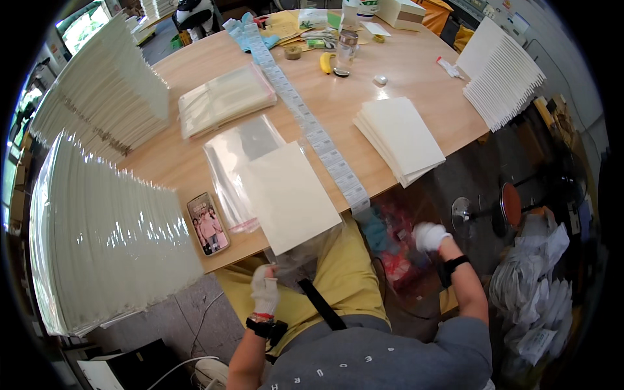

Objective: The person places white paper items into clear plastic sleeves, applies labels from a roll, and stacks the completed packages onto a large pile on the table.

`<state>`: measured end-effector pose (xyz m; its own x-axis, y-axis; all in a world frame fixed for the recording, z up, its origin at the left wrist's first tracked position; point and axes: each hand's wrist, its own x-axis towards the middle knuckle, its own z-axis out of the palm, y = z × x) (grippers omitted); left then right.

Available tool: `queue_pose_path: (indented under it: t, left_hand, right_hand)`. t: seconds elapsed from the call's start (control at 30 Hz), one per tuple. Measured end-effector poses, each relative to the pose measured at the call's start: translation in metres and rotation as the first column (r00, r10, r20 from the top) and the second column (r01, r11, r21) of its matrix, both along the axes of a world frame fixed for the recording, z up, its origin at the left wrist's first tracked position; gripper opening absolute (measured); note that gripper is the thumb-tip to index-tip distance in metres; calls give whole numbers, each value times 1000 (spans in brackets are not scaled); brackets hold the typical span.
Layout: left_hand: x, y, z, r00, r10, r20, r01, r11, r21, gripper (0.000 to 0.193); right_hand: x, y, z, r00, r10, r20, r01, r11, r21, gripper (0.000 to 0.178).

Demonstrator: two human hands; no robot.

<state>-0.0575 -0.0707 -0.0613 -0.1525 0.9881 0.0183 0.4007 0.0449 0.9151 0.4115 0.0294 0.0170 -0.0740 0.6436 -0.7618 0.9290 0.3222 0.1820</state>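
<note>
My left hand, in a white glove with bare fingertips, is closed at the near corner of a clear plastic sleeve. The sleeve hangs past the table's front edge beneath a cream-coloured board. Flat clear sleeves with a pinkish edge lie under and beside that board. Off the table to the right, my gloved right hand is smeared by motion, so its fingers do not show clearly. Red and blue plastic scraps sit below and left of it.
Tall stacks of wrapped boards line the left. A phone, a sleeve pile, a label strip, loose boards, a bottle and a banana lie on the table. Another stack stands far right.
</note>
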Motion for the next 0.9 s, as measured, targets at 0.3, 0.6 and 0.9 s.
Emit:
queue_pose_path:
  t: [0.3, 0.6, 0.9]
  left_hand:
    - [0, 52, 44, 577, 228, -784, 439, 723, 533, 27]
    - [-4, 39, 27, 817, -40, -575, 146, 979, 139, 15]
    - [24, 29, 5, 621, 530, 577, -234, 829, -508, 24]
  right_hand:
    - [-154, 43, -22, 286, 394, -873, 284, 835, 471, 17]
    - [-155, 57, -37, 395, 286, -873, 166, 912, 375, 14]
    - [-198, 11, -55, 210, -138, -968, 796, 599, 87, 23]
